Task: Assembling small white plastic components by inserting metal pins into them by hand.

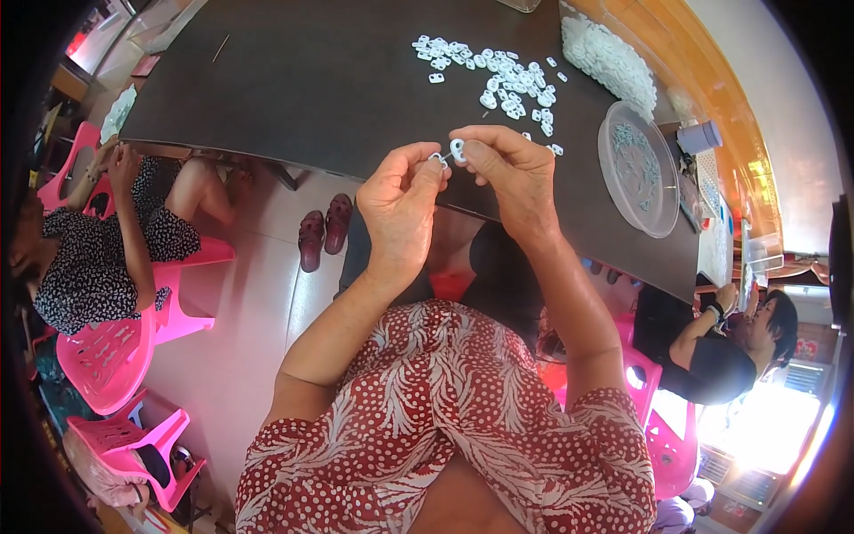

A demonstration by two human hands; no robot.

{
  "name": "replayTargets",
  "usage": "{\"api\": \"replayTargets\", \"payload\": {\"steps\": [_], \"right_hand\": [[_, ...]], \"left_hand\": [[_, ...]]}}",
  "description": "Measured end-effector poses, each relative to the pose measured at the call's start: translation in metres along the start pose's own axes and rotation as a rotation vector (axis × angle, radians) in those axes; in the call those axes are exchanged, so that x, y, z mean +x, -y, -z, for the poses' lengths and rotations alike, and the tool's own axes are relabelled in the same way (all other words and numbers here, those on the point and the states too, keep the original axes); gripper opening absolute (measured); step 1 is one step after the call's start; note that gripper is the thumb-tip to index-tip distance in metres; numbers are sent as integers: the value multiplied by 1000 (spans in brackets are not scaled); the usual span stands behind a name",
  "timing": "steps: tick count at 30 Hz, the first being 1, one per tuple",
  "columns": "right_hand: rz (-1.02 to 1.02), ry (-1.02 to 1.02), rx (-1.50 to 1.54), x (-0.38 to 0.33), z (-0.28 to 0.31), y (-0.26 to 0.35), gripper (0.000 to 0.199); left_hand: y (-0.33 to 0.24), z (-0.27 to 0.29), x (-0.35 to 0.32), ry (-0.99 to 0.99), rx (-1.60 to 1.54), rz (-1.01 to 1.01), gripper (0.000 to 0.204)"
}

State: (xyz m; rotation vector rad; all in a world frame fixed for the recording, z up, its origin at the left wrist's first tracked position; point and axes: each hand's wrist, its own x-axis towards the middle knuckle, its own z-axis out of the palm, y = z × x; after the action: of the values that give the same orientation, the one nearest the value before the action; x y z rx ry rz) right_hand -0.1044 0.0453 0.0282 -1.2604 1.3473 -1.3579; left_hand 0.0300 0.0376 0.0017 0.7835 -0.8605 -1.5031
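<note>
Above the near edge of the dark table (294, 98), my two hands meet with their fingertips close together. My left hand (398, 209) pinches a small white piece (437, 159) between thumb and forefinger. A small white oval piece with holes (457, 149) is gripped by the thumb and forefinger of my right hand (520, 182). The two pieces are nearly touching; whether they are joined I cannot tell. Just beyond my hands lies a loose heap of similar white pieces (511, 78), some oval and some squarish, each with holes.
A clear bag of white pieces (609, 62) lies at the far right. Nearer is a round clear tub (605, 147) with small grey-green pieces. A lilac cup (700, 136) stands beyond it. People sit left and right. Pink chairs (107, 356) and dark red clogs (325, 233) are on the floor.
</note>
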Motion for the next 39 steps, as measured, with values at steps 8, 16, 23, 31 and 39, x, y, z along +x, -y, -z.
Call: {"api": "replayTargets", "payload": {"steps": [8, 16, 23, 31, 39], "right_hand": [[67, -25, -92, 0, -5, 3, 14], [106, -24, -187, 0, -6, -2, 14], [111, -37, -147, 0, -8, -2, 11], [89, -17, -37, -5, -10, -5, 8], [324, -34, -241, -13, -10, -15, 17]], "left_hand": [[1, 1, -1, 4, -7, -10, 15], [5, 1, -2, 6, 79, -103, 15], [4, -3, -1, 24, 11, -68, 18], [-3, -2, 2, 54, 1, 5, 22], [4, -3, 1, 46, -61, 32, 20]]}}
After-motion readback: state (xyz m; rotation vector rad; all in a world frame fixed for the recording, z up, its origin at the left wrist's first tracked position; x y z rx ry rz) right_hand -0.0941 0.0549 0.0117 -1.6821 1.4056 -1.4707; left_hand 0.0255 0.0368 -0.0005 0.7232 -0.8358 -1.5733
